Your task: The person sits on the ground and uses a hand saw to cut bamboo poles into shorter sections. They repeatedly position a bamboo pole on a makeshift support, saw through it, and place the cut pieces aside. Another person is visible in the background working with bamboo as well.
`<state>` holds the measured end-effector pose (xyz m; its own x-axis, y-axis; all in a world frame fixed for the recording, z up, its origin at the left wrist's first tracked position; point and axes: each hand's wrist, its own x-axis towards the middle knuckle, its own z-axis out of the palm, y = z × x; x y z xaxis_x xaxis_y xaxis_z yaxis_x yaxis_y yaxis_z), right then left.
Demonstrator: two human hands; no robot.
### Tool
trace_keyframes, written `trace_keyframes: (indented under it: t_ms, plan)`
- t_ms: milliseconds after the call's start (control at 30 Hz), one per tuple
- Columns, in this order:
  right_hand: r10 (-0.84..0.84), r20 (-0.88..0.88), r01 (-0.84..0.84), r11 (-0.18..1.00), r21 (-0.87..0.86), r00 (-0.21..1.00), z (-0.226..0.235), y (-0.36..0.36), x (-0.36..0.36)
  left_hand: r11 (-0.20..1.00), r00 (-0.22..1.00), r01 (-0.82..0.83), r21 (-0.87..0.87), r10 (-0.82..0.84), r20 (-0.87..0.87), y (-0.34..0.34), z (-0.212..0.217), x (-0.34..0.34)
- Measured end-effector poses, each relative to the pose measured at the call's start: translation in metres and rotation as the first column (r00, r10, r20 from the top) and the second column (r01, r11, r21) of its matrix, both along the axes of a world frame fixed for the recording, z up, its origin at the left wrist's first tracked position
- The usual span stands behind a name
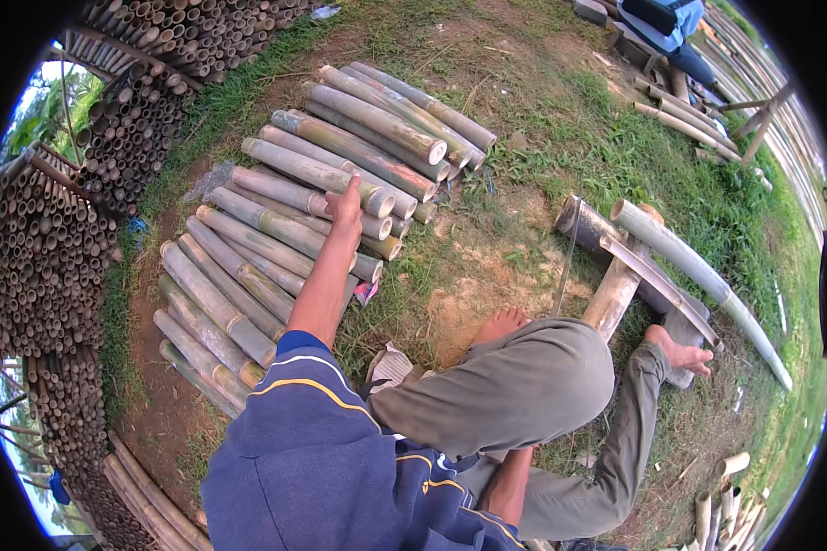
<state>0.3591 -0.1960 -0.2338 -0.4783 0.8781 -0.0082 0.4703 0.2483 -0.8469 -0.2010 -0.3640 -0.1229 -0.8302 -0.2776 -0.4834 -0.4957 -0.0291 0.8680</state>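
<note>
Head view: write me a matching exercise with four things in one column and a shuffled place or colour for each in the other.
Things:
1. Left hand
2. Shirt
3. Trousers
4. Tall bamboo stack

Places and colours:
A. Dark blue with yellow stripes
B. Along the left side of the picture
C. At the laid-out row of cut bamboo pieces
D. Greyish olive

Right pairs: 1-C, 2-A, 3-D, 4-B

The cut bamboo lengths [312, 170] are mottled pale tan, grey and green. The shirt [312, 468] is navy blue, striped yellow and white. The trousers [505, 381] are plain olive-grey, the grass [698, 197] green.
</note>
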Motion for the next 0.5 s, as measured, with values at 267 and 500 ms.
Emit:
trace_keyframes:
  t_ms: [267, 500]
  plan:
    - [-0.002, -0.141, -0.02, 0.989, -0.149, 0.99, -0.004, 0.0, -0.002, 0.651, 0.695, 0.322, -0.688, -0.655, -0.295, 0.064, -0.022, 0.038]
    - [-0.109, -0.511, -0.122, 0.91, -0.397, 0.853, 0.169, 0.01, -0.018, 0.444, 0.121, 0.543, -0.713, -0.882, -0.456, 0.186, 0.004, 0.109]
